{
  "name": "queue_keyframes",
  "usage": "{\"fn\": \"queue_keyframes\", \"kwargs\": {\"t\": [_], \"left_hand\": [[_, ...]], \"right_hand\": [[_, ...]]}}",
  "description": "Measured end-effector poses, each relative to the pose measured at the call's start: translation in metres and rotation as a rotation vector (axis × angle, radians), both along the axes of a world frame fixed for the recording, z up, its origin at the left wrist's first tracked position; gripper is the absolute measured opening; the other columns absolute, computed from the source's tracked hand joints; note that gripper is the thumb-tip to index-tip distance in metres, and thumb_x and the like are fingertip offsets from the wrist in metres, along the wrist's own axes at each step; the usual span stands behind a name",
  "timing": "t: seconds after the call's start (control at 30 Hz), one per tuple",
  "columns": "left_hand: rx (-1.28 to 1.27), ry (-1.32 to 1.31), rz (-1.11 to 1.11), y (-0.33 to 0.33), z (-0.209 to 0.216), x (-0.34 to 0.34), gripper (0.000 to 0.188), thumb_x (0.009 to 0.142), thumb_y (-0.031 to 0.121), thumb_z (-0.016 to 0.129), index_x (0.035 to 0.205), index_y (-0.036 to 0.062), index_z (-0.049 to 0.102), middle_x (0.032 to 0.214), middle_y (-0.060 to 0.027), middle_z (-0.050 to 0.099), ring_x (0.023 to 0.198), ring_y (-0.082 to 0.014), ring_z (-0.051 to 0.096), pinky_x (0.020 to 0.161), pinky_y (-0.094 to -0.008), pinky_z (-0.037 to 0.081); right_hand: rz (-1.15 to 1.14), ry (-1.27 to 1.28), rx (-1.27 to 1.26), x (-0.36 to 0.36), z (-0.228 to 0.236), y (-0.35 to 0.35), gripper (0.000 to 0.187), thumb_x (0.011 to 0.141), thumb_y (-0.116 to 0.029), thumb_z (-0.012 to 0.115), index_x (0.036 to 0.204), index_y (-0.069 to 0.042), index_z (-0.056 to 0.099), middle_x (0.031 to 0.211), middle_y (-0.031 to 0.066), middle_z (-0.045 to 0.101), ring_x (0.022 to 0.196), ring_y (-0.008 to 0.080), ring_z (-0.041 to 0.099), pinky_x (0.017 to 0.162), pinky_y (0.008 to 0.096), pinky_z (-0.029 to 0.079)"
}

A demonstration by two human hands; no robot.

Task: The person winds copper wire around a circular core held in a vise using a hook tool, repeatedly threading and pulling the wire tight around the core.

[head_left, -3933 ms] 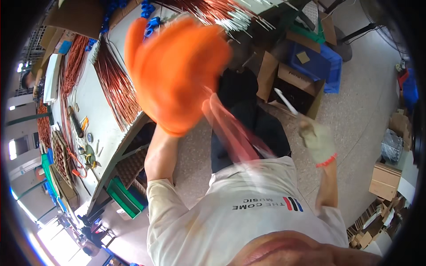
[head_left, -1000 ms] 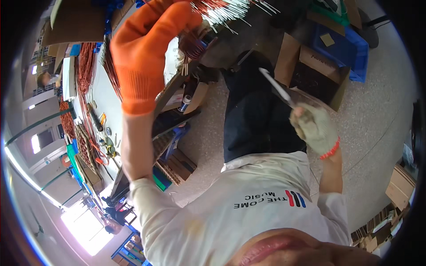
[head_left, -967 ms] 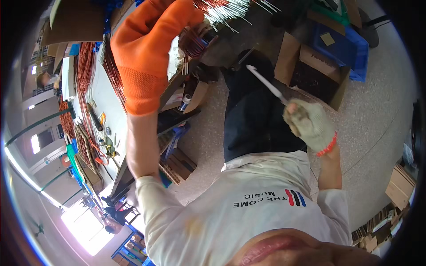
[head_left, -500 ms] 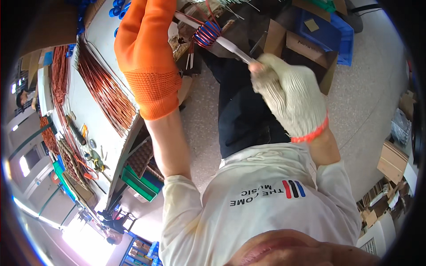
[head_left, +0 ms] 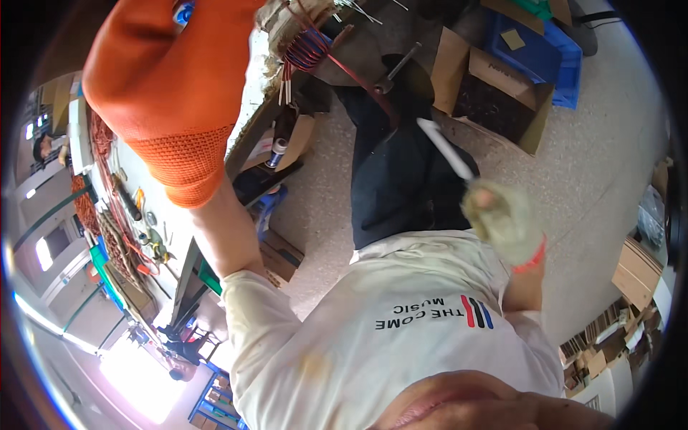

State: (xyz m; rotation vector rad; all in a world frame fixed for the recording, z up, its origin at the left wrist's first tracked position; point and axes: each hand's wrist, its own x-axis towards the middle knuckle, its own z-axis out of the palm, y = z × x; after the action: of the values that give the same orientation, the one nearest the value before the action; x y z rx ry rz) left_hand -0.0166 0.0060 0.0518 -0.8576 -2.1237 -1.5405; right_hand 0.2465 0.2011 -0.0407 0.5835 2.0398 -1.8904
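My right hand (head_left: 505, 218), in an off-white knitted glove with a red cuff, is closed around a white rod-like tool (head_left: 448, 152). Motion smears that hand. Off to the left, a blue ring core wound with red and dark wire (head_left: 307, 50) sits at the bench's edge, its white-tipped leads hanging down. From this coil a red wire (head_left: 351, 74) runs down to the right, and the tool's tip is apart from the coil. My left hand (head_left: 175, 79), in an orange glove, reaches over the bench. A blue ring (head_left: 184, 13) shows beside its fingers, which the upper edge partly cuts off.
A metal bar handle (head_left: 403, 63) juts out by the coil. Open cardboard boxes (head_left: 502, 107) and a blue bin (head_left: 568, 68) stand on the floor at upper right. Hand tools (head_left: 150, 236) and bundled wires lie on the bench (head_left: 168, 208) at left.
My right hand has drawn the white tool out of the coil and moved down to the right. My left hand has moved left and up, away from the coil.
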Motion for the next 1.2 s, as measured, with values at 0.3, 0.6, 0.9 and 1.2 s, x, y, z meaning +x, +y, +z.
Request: {"fn": "queue_keyframes", "kwargs": {"t": [0.3, 0.6, 0.9, 1.2], "left_hand": [[0.016, 0.248, -0.075, -0.012, -0.004, 0.004, 0.027, 0.102, 0.022, 0.067, 0.113, -0.0020, 0.074, 0.085, -0.0083, 0.076, 0.077, -0.0145, 0.071, 0.074, -0.0271, 0.058], [0.257, -0.297, 0.004, 0.010, -0.010, 0.004, 0.027, 0.102, 0.020, 0.068, 0.115, -0.0024, 0.073, 0.083, -0.0057, 0.072, 0.067, -0.0110, 0.061, 0.060, -0.0228, 0.047], [0.132, -0.130, 0.132, -0.007, -0.010, -0.009, 0.025, 0.095, 0.014, 0.075, 0.115, -0.0006, 0.076, 0.103, -0.0071, 0.077, 0.092, -0.0126, 0.070, 0.086, -0.0242, 0.053], [0.124, -0.276, 0.115, -0.041, -0.029, -0.003, 0.045, 0.101, 0.029, 0.065, 0.132, -0.0034, 0.065, 0.130, -0.0148, 0.069, 0.119, -0.0236, 0.065, 0.109, -0.0376, 0.046]], "right_hand": [[0.055, 0.058, -0.108, -0.076, 0.012, -0.031, 0.030, 0.105, -0.033, 0.062, 0.100, -0.004, 0.068, 0.071, -0.0024, 0.061, 0.056, 0.0062, 0.053, 0.053, 0.0250, 0.043], [0.143, 0.190, 0.004, -0.087, 0.009, -0.034, 0.034, 0.105, -0.034, 0.060, 0.097, -0.003, 0.068, 0.066, 0.0030, 0.059, 0.053, 0.0099, 0.052, 0.054, 0.0267, 0.045], [0.097, 0.390, 0.315, -0.089, 0.025, -0.039, 0.036, 0.106, -0.036, 0.058, 0.103, -0.001, 0.068, 0.074, 0.0130, 0.069, 0.067, 0.0214, 0.073, 0.061, 0.0317, 0.055], [0.175, -0.159, -0.664, -0.082, 0.039, -0.030, 0.056, 0.105, -0.058, 0.052, 0.080, -0.008, 0.057, 0.057, -0.0035, 0.046, 0.045, 0.0051, 0.044, 0.041, 0.0215, 0.033]]}}
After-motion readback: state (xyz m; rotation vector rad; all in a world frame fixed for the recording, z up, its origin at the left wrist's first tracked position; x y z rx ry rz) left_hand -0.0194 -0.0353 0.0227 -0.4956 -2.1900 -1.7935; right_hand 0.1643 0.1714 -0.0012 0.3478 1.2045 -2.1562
